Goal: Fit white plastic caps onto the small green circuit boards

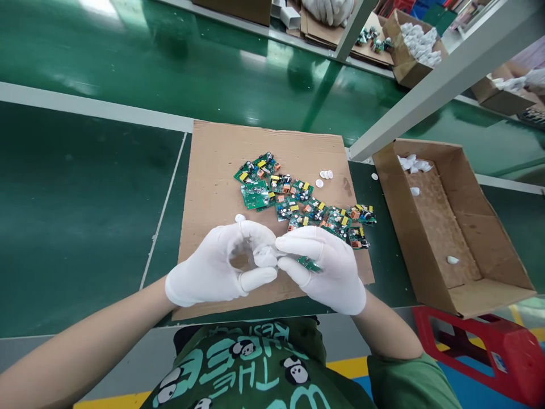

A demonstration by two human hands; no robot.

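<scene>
My left hand [225, 262], in a white glove, curls its thumb and fingers around a small white plastic part [265, 255]. From the other side, the gloved fingertips of my right hand [326, 262] pinch at the same part. Its exact kind is hard to make out, since the fingers cover much of it. A green circuit board [309, 263] shows partly beneath my right hand. Just beyond both hands, several green circuit boards [286, 208] with yellow, orange and black components lie in a loose cluster on a cardboard sheet [221, 153].
Small white discs [319, 183] lie on the cardboard. At the right stands an open cardboard box [443, 227] with a few white pieces [414, 163] inside. A slanting grey post [426, 85] rises behind it. A red stool [485, 352] is at lower right. Boxes of white parts [421, 42] sit farther back.
</scene>
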